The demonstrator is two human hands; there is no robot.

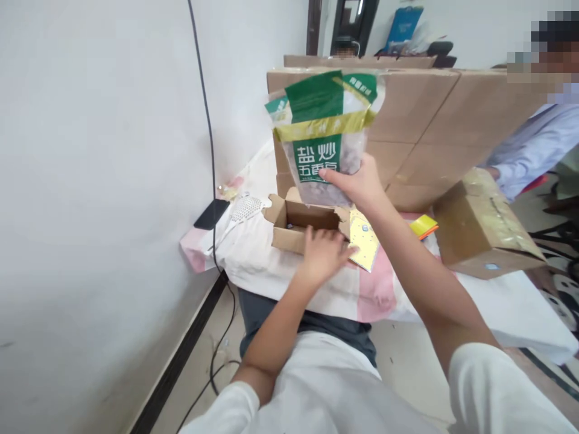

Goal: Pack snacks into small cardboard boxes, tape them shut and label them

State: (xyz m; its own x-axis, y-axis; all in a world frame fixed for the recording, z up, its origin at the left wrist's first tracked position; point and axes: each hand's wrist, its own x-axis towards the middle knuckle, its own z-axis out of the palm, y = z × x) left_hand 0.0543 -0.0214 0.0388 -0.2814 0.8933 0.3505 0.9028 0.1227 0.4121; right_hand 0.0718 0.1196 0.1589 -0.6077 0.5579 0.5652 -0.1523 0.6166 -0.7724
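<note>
Raised above the table, a green and clear plastic snack bag [316, 138] is gripped at its lower right by my right hand [362, 184], thumb across the front. White Chinese characters and a yellow band mark the bag, and pale pieces show through its clear part. Below it stands a small cardboard box [288, 239] with its top flaps up. My left hand [322, 253] rests at the box's near right side, fingers spread over the front wall and edge. Just right of the box lies a yellow patterned booklet [365, 241], partly behind my left fingertips.
Large cardboard panels [407, 108] rise behind the table. A taped carton [486, 226] sits at the right, near another person's sleeve [538, 144]. A yellow-orange packet [424, 226] lies beside it. At left are a black phone [211, 214] and a hanging cable [205, 102] along the wall.
</note>
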